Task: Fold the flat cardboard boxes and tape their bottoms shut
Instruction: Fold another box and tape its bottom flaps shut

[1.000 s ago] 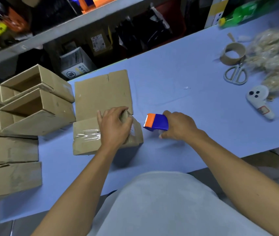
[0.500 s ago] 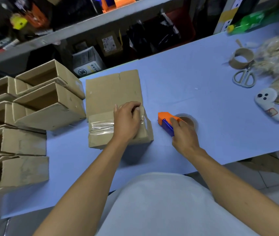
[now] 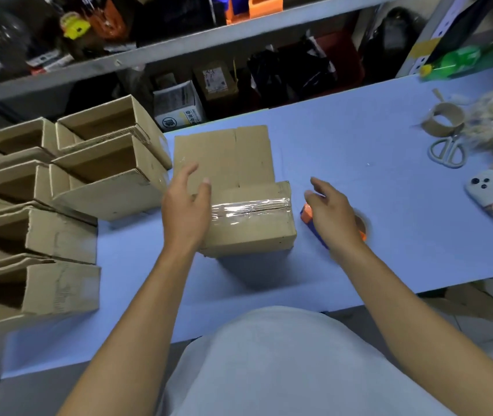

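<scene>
A pale blue tabletop point(image 3: 344, 139) runs across the view, evenly lit, with soft shadows. Behind it stands a grey metal shelf point(image 3: 179, 52), its board slanting across the top, crowded with dim clutter: orange bins point(image 3: 257, 6), a yellow object point(image 3: 75, 25). Below the board, in shadow, sit a printed white carton point(image 3: 177, 108), black bags point(image 3: 293, 70) and something red point(image 3: 347, 60). Pale floor point(image 3: 485, 340) shows at lower right.

On the blue table point(image 3: 359, 145) the taped brown cardboard box point(image 3: 251, 226) sits centre, flat cardboard sheets point(image 3: 224, 154) just behind it. Stacked open cardboard boxes point(image 3: 59, 190) lie left; the orange-and-blue tape dispenser point(image 3: 308, 213) just right; grey-handled scissors point(image 3: 446, 150) and an empty cardboard tape core point(image 3: 443, 120) far right.
</scene>
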